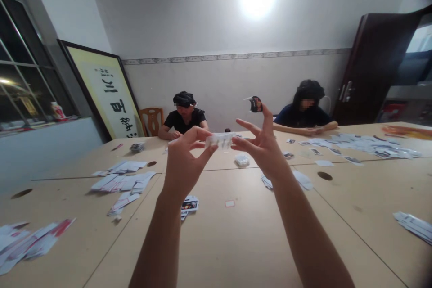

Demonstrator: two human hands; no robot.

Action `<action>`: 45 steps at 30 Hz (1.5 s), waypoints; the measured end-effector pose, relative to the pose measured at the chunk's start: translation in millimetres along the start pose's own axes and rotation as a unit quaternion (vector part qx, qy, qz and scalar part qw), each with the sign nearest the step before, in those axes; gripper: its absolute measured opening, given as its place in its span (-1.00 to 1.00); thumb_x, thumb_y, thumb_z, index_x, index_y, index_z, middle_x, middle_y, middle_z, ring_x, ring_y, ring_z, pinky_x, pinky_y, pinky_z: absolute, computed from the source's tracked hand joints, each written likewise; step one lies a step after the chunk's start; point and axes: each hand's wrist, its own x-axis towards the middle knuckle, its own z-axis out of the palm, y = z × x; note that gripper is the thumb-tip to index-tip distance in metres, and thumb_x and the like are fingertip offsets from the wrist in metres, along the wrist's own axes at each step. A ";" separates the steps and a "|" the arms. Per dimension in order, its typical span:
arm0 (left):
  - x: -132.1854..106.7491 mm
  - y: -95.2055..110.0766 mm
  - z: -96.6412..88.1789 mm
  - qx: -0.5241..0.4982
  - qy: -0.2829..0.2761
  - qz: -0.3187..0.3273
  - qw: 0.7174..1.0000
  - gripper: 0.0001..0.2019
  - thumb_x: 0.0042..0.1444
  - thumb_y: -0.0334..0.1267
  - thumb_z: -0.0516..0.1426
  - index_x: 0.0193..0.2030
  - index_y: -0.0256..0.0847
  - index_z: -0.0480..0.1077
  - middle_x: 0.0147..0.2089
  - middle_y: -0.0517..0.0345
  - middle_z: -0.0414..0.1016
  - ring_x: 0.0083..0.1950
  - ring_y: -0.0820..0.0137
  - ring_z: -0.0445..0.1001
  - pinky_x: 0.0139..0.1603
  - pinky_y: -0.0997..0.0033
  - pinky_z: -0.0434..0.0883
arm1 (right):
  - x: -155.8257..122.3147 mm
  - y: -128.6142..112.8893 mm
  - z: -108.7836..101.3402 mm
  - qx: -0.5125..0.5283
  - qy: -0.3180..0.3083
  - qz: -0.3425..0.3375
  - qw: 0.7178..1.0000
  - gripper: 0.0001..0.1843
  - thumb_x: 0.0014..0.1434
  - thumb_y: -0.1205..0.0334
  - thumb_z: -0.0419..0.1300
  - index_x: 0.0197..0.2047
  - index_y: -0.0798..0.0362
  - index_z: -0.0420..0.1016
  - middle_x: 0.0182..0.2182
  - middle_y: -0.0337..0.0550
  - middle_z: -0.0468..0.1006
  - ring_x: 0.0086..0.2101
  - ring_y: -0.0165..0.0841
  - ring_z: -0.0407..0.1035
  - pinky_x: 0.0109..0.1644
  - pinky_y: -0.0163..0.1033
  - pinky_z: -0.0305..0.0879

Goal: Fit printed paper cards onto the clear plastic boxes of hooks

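Observation:
My left hand (182, 162) pinches the left end of a small, translucent plastic packet (221, 141) between thumb and fingers. At its right end, the thumb and a finger of my right hand (266, 153) close on the same packet. A small black label (255, 104) with a printed picture and white edges sits at the tip of my raised right finger. The packet is held above the table; its contents are too blurred to make out. Below my left wrist lies a small stack of printed cards (190, 204), partly hidden by the arm.
Paper slips (123, 183) lie in piles on the left of the wooden table (229, 247). A whitish bundle (242, 160) rests beyond my hands. Many labels (364, 144) spread at far right. Two people, one person (185, 119) and another person (305, 114), sit across.

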 end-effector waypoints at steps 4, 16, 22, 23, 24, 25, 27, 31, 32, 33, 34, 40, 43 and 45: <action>-2.4 0.0 2.2 -0.030 0.032 0.045 0.998 -0.83 0.11 -0.31 0.32 -0.38 -0.15 0.39 -0.22 0.18 0.64 -0.07 0.29 0.63 0.12 0.14 0.56 | 2.9 -0.4 1.7 0.087 0.039 0.021 0.995 0.32 0.00 -0.04 0.49 0.48 -0.41 -0.44 0.29 0.04 0.32 -0.07 -0.19 0.56 0.10 0.11 0.56; -1.3 -3.6 0.8 -0.162 0.058 0.082 0.982 -0.85 0.06 -0.45 0.33 -0.40 -0.19 0.45 -0.04 0.12 0.61 0.11 0.30 0.57 0.15 0.23 0.56 | -1.8 -9.7 4.2 0.135 -0.014 0.022 0.990 0.47 -0.20 0.18 0.60 0.46 -0.40 -0.39 0.12 -0.08 0.56 -0.32 -0.24 0.60 -0.01 0.18 0.59; 2.0 -5.6 -3.5 -0.151 0.087 -0.020 0.985 -0.78 0.20 -0.25 0.26 -0.02 -0.18 0.45 -0.19 0.08 0.66 -0.14 0.32 0.66 -0.11 0.34 0.63 | -0.8 -5.9 6.8 0.101 0.027 -0.008 0.995 0.53 -0.18 0.17 0.58 0.45 -0.41 -0.56 0.14 -0.05 0.51 -0.31 -0.24 0.60 0.06 0.18 0.57; 2.1 -6.0 -4.8 -0.156 0.063 -0.039 0.985 -0.72 0.20 -0.19 0.27 0.02 -0.18 0.44 -0.20 0.07 0.66 -0.15 0.31 0.66 -0.15 0.36 0.63 | -0.3 -4.8 7.1 0.089 0.027 -0.010 0.996 0.54 -0.16 0.15 0.57 0.45 -0.42 -0.61 0.16 -0.04 0.50 -0.30 -0.23 0.60 0.07 0.19 0.56; 2.0 -6.1 -5.9 -0.161 0.035 -0.052 0.985 -0.65 0.17 -0.15 0.30 0.06 -0.18 0.43 -0.20 0.06 0.66 -0.15 0.30 0.66 -0.18 0.38 0.63 | 0.0 -3.8 7.5 0.081 0.030 -0.013 0.996 0.55 -0.15 0.13 0.57 0.44 -0.43 -0.64 0.17 -0.03 0.48 -0.29 -0.23 0.60 0.08 0.19 0.56; 1.8 -5.9 -6.7 -0.165 0.006 -0.059 0.985 -0.59 0.13 -0.14 0.33 0.09 -0.17 0.41 -0.18 0.06 0.66 -0.15 0.29 0.66 -0.18 0.39 0.62 | 0.2 -2.9 7.8 0.078 0.032 -0.016 0.996 0.55 -0.14 0.11 0.57 0.44 -0.43 -0.65 0.18 -0.03 0.47 -0.29 -0.23 0.60 0.08 0.19 0.56; 1.3 -4.7 -7.6 -0.170 -0.033 -0.054 0.983 -0.49 0.05 -0.20 0.39 0.13 -0.14 0.38 -0.16 0.07 0.65 -0.15 0.30 0.66 -0.17 0.41 0.62 | 0.2 -1.8 7.8 0.076 0.032 -0.020 0.996 0.56 -0.13 0.09 0.57 0.44 -0.44 -0.67 0.17 -0.03 0.46 -0.30 -0.25 0.59 0.07 0.16 0.56; 1.3 -1.9 -8.2 -0.209 -0.047 -0.041 0.976 -0.44 0.01 -0.32 0.40 0.13 -0.11 0.31 -0.11 0.04 0.63 -0.15 0.27 0.67 -0.15 0.34 0.65 | 0.0 -3.5 3.2 0.072 -0.052 0.031 0.996 0.62 -0.18 0.15 0.60 0.46 -0.43 -0.68 0.12 -0.03 0.51 -0.33 -0.24 0.60 -0.06 0.14 0.61; 1.5 -1.8 -8.6 -0.216 -0.044 -0.040 0.975 -0.44 0.00 -0.33 0.40 0.12 -0.11 0.30 -0.07 0.03 0.63 -0.13 0.25 0.67 -0.14 0.32 0.66 | 0.3 -4.4 1.7 0.073 -0.082 0.051 0.993 0.62 -0.19 0.18 0.60 0.46 -0.43 -0.66 0.10 -0.03 0.53 -0.33 -0.23 0.60 -0.09 0.13 0.62; 1.7 -1.9 -9.2 -0.219 -0.040 -0.034 0.974 -0.44 0.00 -0.34 0.40 0.11 -0.10 0.29 -0.04 0.01 0.62 -0.10 0.24 0.67 -0.12 0.31 0.66 | 0.8 -5.1 0.5 0.077 -0.105 0.068 0.989 0.62 -0.19 0.19 0.60 0.47 -0.41 -0.63 0.08 -0.03 0.56 -0.33 -0.22 0.61 -0.11 0.11 0.62; 1.8 -2.2 -9.8 -0.217 -0.035 -0.022 0.975 -0.45 0.01 -0.34 0.39 0.11 -0.10 0.29 -0.01 0.02 0.60 -0.06 0.23 0.66 -0.10 0.30 0.66 | 1.4 -5.7 -0.3 0.084 -0.117 0.080 0.986 0.59 -0.18 0.19 0.60 0.49 -0.38 -0.60 0.06 -0.03 0.58 -0.31 -0.21 0.61 -0.12 0.09 0.61; -1.6 -3.1 -11.1 -0.130 -0.079 0.082 0.985 -0.46 0.17 -0.41 0.27 0.24 0.03 0.27 0.15 0.05 0.49 0.23 0.22 0.50 0.06 0.31 0.62 | 3.7 -6.4 2.4 0.157 -0.054 0.079 0.983 0.30 0.06 -0.02 0.46 0.50 -0.25 -0.46 0.02 -0.04 0.65 -0.13 -0.19 0.60 -0.01 0.00 0.54; -3.9 -2.4 -10.2 -0.103 -0.080 0.115 0.985 -0.46 0.19 -0.45 0.23 0.27 0.05 0.26 0.22 0.04 0.45 0.25 0.22 0.48 0.08 0.31 0.61 | 2.2 -6.4 3.4 0.144 -0.082 0.099 0.981 0.23 0.00 0.07 0.51 0.47 -0.26 -0.26 -0.02 -0.06 0.67 -0.22 -0.21 0.60 -0.15 -0.07 0.54; -4.6 -2.6 -10.3 -0.097 -0.071 0.124 0.985 -0.46 0.19 -0.46 0.22 0.26 0.04 0.28 0.23 0.04 0.44 0.19 0.24 0.52 0.12 0.28 0.60 | 1.8 -5.9 3.3 0.142 -0.108 0.102 0.979 0.18 -0.04 0.16 0.53 0.44 -0.27 -0.15 -0.05 -0.09 0.68 -0.21 -0.21 0.59 -0.17 -0.09 0.53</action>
